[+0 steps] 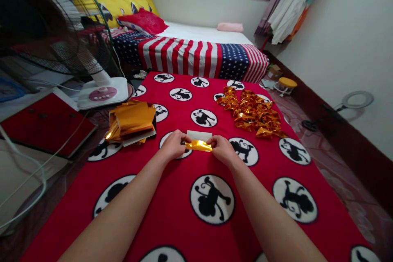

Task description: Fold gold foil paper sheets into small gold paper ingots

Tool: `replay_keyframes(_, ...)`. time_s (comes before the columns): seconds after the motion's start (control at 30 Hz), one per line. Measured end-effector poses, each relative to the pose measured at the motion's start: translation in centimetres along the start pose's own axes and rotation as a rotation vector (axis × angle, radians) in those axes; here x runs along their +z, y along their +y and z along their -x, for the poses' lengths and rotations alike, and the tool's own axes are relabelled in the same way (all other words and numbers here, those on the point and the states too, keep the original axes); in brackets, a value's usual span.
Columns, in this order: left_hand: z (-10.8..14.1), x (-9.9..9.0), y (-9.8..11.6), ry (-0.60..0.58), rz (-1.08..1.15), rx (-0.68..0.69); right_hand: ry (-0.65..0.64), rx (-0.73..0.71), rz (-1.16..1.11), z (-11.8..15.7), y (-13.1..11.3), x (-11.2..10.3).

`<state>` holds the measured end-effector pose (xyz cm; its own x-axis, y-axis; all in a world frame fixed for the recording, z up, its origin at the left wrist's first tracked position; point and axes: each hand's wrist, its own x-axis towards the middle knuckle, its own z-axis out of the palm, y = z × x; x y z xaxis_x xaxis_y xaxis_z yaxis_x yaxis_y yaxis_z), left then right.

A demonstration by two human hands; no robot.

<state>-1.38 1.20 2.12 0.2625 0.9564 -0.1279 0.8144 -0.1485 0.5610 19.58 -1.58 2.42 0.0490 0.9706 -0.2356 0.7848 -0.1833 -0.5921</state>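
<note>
Both my hands meet at a sheet of gold foil paper [199, 145] in the middle of the red cloth. Its near part is folded over with the shiny gold side up, while a pale strip shows along the far edge. My left hand [175, 144] pinches the left end of the fold. At the right end, my right hand [223, 148] pinches it between thumb and fingers. A stack of flat gold foil sheets [135, 118] lies to the left. Many folded gold foil pieces [254, 110] are heaped at the right.
The red cloth [181, 229] with black monkey figures covers the surface under my arms. A standing fan [102, 92] is at the left, beside a red box [46, 118]. Beyond stands a bed [190, 55] with a striped cover. A yellow-topped stool [287, 82] is at the right.
</note>
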Motion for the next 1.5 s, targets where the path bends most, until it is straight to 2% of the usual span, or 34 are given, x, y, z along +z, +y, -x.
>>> replay_keyframes(0.1, -0.1, 0.1, 0.1, 0.020, -0.010, -0.011, 0.025, 0.025, -0.027, 0.1, -0.1, -0.1)
replay_keyframes(0.23, 0.5, 0.2, 1.4, 0.083, -0.044, -0.080, 0.058, 0.092, -0.016, 0.9, -1.3, -0.3)
replay_keyframes(0.43, 1.8, 1.5, 3.2, 0.281, -0.140, -0.110, 0.314, 0.136, 0.147, 2.1, -3.1, 1.8)
replay_keyframes(0.53, 2.1, 2.4, 3.6, 0.369, -0.202, -0.120, 0.460, 0.074, 0.241, 2.5, -3.2, 3.4)
replay_keyframes(0.6, 2.2, 2.8, 3.6, 0.397, -0.226, -0.117, 0.514, 0.032, 0.298, 2.5, -3.2, 4.1)
replay_keyframes(0.8, 2.2, 3.0, 3.5, 0.397, -0.258, -0.110, 0.499, 0.023, 0.363, 2.5, -3.0, 4.5)
replay_keyframes(1.5, 2.3, 3.1, 3.3, 0.360, -0.320, -0.088, 0.493, 0.070, 0.379, 2.6, -2.6, 4.5)
